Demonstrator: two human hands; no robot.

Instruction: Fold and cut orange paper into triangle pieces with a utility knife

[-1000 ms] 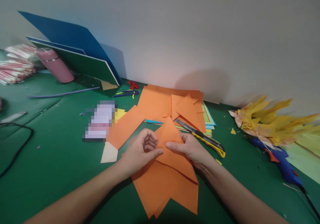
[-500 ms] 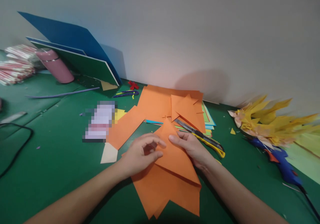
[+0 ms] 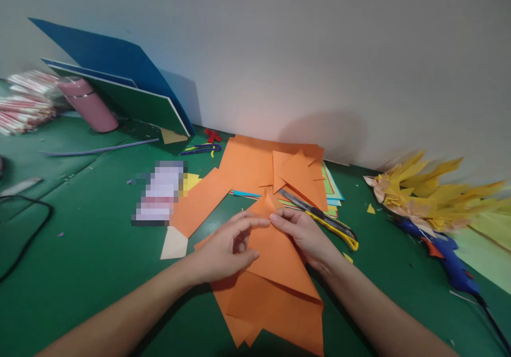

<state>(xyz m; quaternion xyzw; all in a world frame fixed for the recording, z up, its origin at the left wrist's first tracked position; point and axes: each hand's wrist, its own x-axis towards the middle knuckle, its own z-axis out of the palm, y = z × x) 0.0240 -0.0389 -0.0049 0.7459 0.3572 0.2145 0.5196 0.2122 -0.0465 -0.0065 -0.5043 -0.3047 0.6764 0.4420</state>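
A folded sheet of orange paper [image 3: 275,256] rises to a narrow point in front of me, and its lower flap hangs over more orange paper. My right hand [image 3: 305,237] grips its right edge, thumb on top and the other fingers partly hidden behind. From the left, my left hand [image 3: 225,250] lies over the sheet; its index fingertip touches the paper beside my right thumb. The left thumb stands apart from the fingers. Just beyond the right hand lies a yellow-and-black utility knife [image 3: 327,221] with its blade out.
Behind are stacked orange sheets [image 3: 251,160] with a cut orange piece [image 3: 289,168]. A phone-like blurred rectangle [image 3: 159,194] lies left. A pink bottle [image 3: 90,104] leans by blue and green boards [image 3: 120,88]. A blue glue gun [image 3: 455,264] and yellow paper flowers [image 3: 423,187] lie right.
My left fingers have moved right and up to meet the right thumb at the paper. The tip of the folded sheet has bent and narrowed, and the lower flap has shifted slightly.
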